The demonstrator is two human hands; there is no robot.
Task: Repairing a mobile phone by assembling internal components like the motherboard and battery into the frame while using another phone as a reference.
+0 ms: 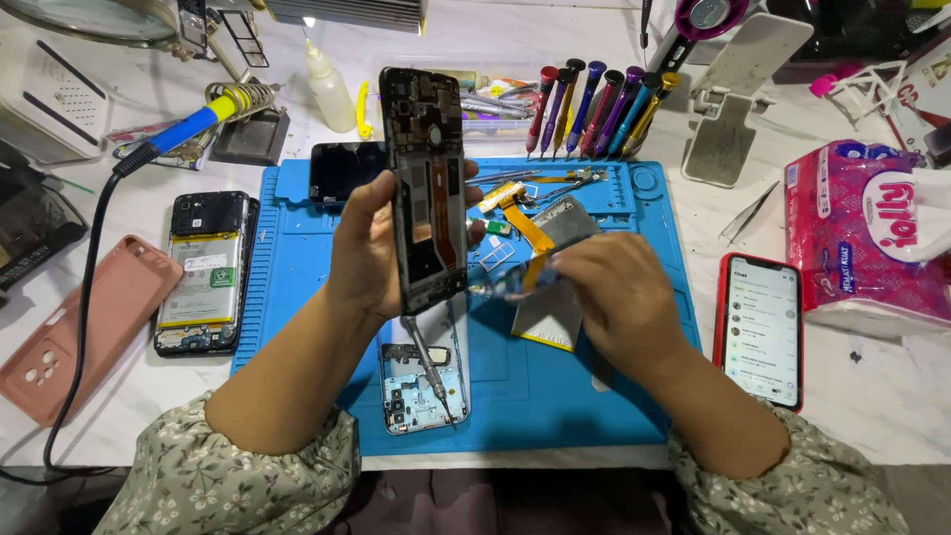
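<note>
My left hand (369, 248) clasps the stiff, fragile opened phone (426, 188) by its edges; my right hand (619, 297) pinches a limp flex cable (525, 230).

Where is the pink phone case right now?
In the head view, the pink phone case lies at the far left of the white table, beside the opened phone and left of the blue mat.

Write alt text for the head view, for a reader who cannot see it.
Over a blue repair mat, the left hand holds an opened phone frame upright while the right hand grips a flex cable above a silver battery. A row of screwdrivers stands behind, and a lit red phone lies to the right.
</note>
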